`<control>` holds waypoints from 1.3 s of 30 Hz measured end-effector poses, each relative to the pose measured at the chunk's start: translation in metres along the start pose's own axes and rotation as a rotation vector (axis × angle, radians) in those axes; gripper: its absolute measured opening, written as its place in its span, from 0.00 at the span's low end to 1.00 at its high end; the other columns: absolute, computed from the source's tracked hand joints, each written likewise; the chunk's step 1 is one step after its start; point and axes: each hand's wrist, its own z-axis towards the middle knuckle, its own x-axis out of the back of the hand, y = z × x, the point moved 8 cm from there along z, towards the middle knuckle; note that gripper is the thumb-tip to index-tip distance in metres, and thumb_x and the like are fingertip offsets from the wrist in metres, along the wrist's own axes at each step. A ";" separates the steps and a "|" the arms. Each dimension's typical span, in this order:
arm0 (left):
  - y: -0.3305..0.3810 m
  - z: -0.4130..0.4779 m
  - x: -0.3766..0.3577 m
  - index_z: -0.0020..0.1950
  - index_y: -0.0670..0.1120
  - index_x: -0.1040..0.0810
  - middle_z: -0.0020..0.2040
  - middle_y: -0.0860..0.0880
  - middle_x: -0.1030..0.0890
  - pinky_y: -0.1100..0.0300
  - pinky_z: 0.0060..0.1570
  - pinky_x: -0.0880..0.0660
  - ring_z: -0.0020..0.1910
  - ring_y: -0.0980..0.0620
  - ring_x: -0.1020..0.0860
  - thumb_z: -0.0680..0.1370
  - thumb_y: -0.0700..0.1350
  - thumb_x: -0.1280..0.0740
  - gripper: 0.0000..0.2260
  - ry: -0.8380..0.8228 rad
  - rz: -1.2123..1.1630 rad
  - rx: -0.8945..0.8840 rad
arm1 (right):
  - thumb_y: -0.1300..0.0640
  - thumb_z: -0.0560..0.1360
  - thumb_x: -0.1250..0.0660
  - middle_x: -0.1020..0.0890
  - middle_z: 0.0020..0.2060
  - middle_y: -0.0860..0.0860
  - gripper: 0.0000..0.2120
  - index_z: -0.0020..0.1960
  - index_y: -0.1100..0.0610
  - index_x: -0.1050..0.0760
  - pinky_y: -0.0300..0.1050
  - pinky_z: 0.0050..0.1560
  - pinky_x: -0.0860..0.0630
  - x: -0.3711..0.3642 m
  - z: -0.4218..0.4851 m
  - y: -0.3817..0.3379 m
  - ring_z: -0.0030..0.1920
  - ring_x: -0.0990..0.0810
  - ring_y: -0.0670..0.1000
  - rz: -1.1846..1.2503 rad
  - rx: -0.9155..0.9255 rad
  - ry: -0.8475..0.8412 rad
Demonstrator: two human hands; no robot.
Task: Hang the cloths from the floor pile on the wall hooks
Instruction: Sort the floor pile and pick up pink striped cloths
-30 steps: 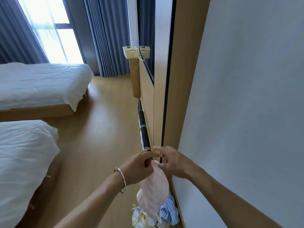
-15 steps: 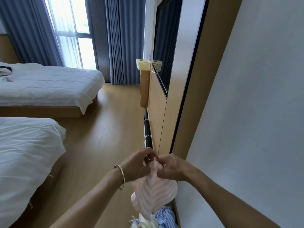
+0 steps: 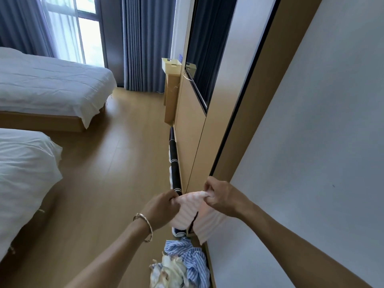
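One pink ribbed cloth [image 3: 187, 213] is up by the wall [image 3: 311, 142], stretched between two hands. Left hand [image 3: 160, 208] fingers pinch its left top edge; right hand [image 3: 222, 196] fingers are curled, clamped on the right top edge. Floor pile below shows two cloths: blue striped cloth [image 3: 193, 260], cream cloth [image 3: 168, 273]. One bracelet [image 3: 145, 227] on the left wrist. Two beds at left: far bed [image 3: 52, 84], near bed [image 3: 25, 167].

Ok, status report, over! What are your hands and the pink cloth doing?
Left hand, right hand: both pinching pink cloth at top edge. Cloth spread beside wall. Floor pile below. No hook plainly visible.
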 end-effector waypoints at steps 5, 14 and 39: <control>-0.009 -0.004 0.026 0.41 0.52 0.29 0.33 0.58 0.27 0.69 0.30 0.36 0.35 0.54 0.28 0.77 0.49 0.34 0.06 0.176 0.025 0.024 | 0.51 0.77 0.38 0.20 0.53 0.52 0.13 0.59 0.55 0.26 0.49 0.51 0.22 -0.011 0.002 0.014 0.50 0.22 0.51 -0.086 -0.063 -0.056; -0.048 -0.087 0.084 0.42 0.50 0.26 0.35 0.53 0.25 0.65 0.34 0.33 0.35 0.52 0.27 0.76 0.50 0.33 0.06 0.319 0.116 0.249 | 0.50 0.78 0.37 0.19 0.49 0.51 0.10 0.52 0.53 0.21 0.44 0.46 0.25 -0.035 0.036 -0.033 0.48 0.21 0.50 -0.083 0.122 -0.169; -0.046 -0.591 0.085 0.44 0.47 0.25 0.38 0.50 0.22 0.58 0.37 0.32 0.40 0.50 0.24 0.78 0.53 0.37 0.11 0.895 0.150 1.149 | 0.50 0.79 0.41 0.25 0.32 0.49 0.15 0.37 0.56 0.28 0.41 0.31 0.36 -0.212 -0.229 -0.382 0.31 0.30 0.47 -0.163 1.172 -0.664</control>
